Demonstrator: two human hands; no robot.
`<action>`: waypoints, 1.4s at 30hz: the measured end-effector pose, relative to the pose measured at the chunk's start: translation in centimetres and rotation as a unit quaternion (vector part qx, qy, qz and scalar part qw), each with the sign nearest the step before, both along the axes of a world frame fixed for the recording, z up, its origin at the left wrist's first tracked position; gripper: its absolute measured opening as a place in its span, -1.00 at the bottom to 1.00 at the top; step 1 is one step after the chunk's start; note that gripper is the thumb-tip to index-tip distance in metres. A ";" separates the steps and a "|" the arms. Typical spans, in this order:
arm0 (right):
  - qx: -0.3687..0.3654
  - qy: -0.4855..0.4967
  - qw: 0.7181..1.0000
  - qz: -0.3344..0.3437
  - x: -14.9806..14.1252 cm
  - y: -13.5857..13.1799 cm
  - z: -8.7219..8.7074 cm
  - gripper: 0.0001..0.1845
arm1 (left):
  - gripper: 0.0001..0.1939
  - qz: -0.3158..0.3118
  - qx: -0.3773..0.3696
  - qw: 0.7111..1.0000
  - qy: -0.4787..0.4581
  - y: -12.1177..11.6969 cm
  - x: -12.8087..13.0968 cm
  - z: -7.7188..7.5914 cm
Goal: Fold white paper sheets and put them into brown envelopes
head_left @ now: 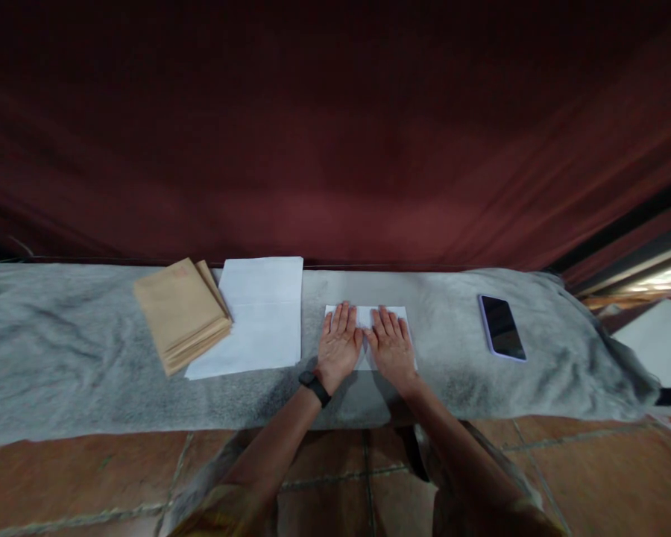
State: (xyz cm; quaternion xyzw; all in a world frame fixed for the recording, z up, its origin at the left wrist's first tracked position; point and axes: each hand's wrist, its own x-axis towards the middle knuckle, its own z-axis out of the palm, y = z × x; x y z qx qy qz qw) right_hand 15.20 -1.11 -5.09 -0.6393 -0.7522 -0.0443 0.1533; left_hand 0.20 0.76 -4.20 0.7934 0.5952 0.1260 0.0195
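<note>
A folded sheet of white paper lies on the grey cloth in front of me. My left hand rests flat on its left half, fingers stretched out and pointing away from me. On the right half, my right hand presses down in the same way, palm down with the fingers a little apart. The thumbs nearly meet at the middle of the paper. Much of the sheet is hidden beneath both hands. Neither hand grips anything.
Left of my hands lies a stack of white paper sheets, partly under a pile of brown envelopes. A phone in a purple case lies at the right on the grey cloth. Behind hangs a dark red curtain.
</note>
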 end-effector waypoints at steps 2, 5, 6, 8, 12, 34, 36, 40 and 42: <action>0.009 0.004 1.000 -0.011 0.4 0.1 -0.3 -0.41 | -0.42 0.006 0.009 1.000 -0.001 0.0 -0.2 0.0; 0.026 0.007 1.000 -0.017 1.1 0.2 -0.6 -0.39 | -0.41 0.015 0.025 1.000 -0.001 -0.2 -0.5 0.0; 0.032 0.008 0.999 -0.019 1.4 0.2 -0.7 -0.38 | -0.41 0.018 0.029 0.999 0.000 -0.2 -0.6 -0.1; 0.044 0.009 0.999 -0.026 1.8 0.2 -0.8 -0.37 | -0.40 0.022 0.033 0.999 0.000 -0.3 -0.8 -0.1; 0.052 0.006 0.998 -0.037 2.8 0.2 -1.1 -0.34 | -0.39 0.034 0.035 0.999 0.001 -0.5 -1.0 -0.1; 0.029 0.020 0.998 -0.053 4.6 0.1 -0.9 -0.32 | -0.40 -0.071 0.025 0.997 -0.003 -2.0 0.7 0.6; 0.027 0.032 0.998 -0.051 4.3 0.2 -0.8 -0.33 | -0.41 -0.073 0.020 0.997 -0.003 -2.1 0.9 0.4; 0.005 0.063 0.998 0.015 2.8 0.1 -0.2 -0.36 | -0.41 -0.074 0.017 0.997 -0.003 -2.2 0.9 0.3; -0.014 0.065 0.996 0.062 1.8 -0.1 0.1 -0.37 | -0.41 -0.080 0.013 0.997 0.003 -2.2 1.0 0.4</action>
